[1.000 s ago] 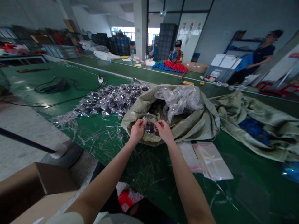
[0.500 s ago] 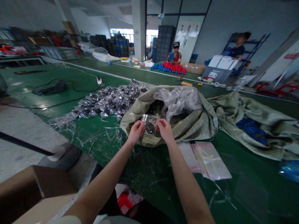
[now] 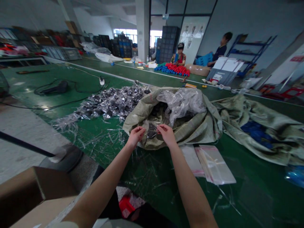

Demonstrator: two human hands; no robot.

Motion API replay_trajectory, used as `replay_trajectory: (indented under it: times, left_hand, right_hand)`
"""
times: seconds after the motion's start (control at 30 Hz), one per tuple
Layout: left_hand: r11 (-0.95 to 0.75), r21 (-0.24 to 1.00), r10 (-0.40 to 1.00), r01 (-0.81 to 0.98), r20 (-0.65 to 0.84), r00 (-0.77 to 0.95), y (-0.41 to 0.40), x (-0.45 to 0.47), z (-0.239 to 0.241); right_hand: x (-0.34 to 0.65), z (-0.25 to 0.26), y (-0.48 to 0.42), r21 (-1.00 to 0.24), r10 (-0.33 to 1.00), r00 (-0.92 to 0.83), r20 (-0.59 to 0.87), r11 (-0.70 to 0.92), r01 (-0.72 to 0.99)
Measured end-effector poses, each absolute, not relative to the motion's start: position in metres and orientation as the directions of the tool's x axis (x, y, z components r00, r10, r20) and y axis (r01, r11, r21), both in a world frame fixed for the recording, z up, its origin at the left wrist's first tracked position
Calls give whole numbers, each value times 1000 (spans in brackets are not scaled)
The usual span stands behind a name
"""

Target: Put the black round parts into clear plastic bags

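Both my hands are raised over the near rim of an open woven sack [image 3: 190, 126]. My left hand [image 3: 136, 135] and my right hand [image 3: 167, 134] each pinch one side of a small clear plastic bag [image 3: 151, 131] with a black part inside. The fingers of both hands are closed on the bag's top edges. Inside the sack lie more black parts and a crumpled clear liner [image 3: 182, 101].
A heap of bagged black parts [image 3: 111, 103] lies on the green table [image 3: 249, 190] to the left. A stack of empty clear bags [image 3: 213, 164] lies right of my arm. A cardboard box [image 3: 28, 196] stands at lower left. Two people are at the far table.
My hands lowered the small bag slightly and folded its top down; the bag's upper flap, upright half a second ago, now sits between my fingers. A person at the back moved left.
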State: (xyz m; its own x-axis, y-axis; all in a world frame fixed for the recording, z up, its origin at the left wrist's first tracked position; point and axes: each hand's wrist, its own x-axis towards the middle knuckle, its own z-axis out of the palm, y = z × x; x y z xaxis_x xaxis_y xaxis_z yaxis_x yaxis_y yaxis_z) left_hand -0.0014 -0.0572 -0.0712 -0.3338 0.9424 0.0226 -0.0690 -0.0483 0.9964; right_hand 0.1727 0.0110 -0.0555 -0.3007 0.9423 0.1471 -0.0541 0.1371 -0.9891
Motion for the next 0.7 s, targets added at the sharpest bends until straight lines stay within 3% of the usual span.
replay_trajectory:
  times: [0.1,0.17,0.23,0.33,0.7]
  left_hand:
    - [-117,915,826,385,305,-474,-63,3,-62]
    - [-175,761,782,624,493,-381,-67,9,-51]
    - [-255,627,787,737,577,-219,-68,14,-41]
    - [-313,528,790,790,606,-92,-65,20,-30]
    - [-311,509,811,802,582,-55,-60,17,-26]
  right_hand:
    - [172,-56,10,-975,931,-297,214,223,-3]
    - [172,-52,7,-953,914,-302,271,300,51]
    - [171,-45,2,-923,891,-323,319,370,110]
    - [171,-35,-5,-883,858,-368,360,440,163]
    - [171,-18,-17,-651,717,-491,495,680,337]
